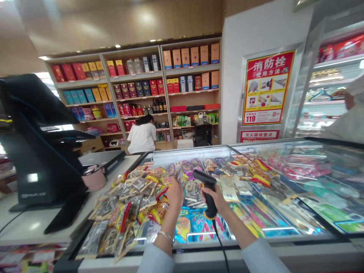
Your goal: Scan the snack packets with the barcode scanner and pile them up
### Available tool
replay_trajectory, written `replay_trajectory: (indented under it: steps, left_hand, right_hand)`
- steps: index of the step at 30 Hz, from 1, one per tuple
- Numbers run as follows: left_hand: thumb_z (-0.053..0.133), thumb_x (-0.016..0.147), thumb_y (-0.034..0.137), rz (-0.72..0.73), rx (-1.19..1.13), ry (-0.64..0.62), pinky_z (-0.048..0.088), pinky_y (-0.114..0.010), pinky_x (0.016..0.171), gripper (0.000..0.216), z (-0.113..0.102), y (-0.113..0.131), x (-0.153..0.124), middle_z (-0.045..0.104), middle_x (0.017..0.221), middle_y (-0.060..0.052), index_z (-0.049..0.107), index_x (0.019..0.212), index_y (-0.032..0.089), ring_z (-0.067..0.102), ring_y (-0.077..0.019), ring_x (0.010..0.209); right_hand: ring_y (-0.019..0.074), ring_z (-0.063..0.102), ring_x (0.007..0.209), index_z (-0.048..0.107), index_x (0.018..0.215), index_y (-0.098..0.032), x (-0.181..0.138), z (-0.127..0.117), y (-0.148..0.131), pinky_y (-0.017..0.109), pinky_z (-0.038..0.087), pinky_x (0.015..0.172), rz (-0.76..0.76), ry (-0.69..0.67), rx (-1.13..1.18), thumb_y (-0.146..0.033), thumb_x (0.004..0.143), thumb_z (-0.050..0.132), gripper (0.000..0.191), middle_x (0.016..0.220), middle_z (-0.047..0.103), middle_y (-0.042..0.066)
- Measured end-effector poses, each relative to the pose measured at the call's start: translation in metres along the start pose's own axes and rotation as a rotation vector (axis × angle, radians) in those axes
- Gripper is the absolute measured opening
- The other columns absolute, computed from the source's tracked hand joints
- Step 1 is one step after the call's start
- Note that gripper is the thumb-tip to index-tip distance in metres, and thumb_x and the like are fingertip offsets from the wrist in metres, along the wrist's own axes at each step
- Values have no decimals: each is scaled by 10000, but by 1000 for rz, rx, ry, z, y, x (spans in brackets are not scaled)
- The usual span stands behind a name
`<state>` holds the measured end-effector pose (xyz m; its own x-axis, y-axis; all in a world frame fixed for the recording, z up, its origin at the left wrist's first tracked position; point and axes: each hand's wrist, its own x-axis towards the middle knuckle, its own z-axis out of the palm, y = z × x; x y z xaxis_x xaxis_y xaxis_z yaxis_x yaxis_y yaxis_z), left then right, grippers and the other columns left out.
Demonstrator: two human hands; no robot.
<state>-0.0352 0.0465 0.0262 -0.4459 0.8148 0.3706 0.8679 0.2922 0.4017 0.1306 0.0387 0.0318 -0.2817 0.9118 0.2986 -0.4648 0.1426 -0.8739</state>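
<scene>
My right hand point(216, 199) is closed around the grip of a black barcode scanner point(205, 177), whose cable hangs down toward the counter's front edge. Just left of it, my left hand point(175, 194) pinches a small shiny snack packet point(178, 171) that sticks up from the fingers. The packet's label cannot be made out. Below both hands is a glass-topped display freezer point(182, 251). A big heap of packaged snacks point(139, 189), several with wooden sticks, lies on the glass left of my left hand. A smaller pile of snack packets point(257, 172) lies to the right.
On the left counter stand a black checkout terminal point(42, 159) and a pink cup point(94, 179). Across from me a person in a white top point(142, 137) is bent before shelves of boxes point(136, 89). Another person's pale sleeve point(345, 117) shows at the right edge.
</scene>
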Motion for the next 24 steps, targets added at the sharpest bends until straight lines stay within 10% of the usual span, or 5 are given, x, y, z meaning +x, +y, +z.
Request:
replay_trajectory:
  steps: [24]
  left_hand:
    - [220, 963, 399, 69, 74, -95, 460, -290, 679, 441, -7, 3, -3, 702, 874, -137, 427, 1254, 140, 687, -236, 801]
  right_hand:
    - [116, 506, 392, 660, 694, -144, -3, -8, -4, 240, 393, 384, -22, 29, -56, -345, 681, 740, 217, 578, 629, 26]
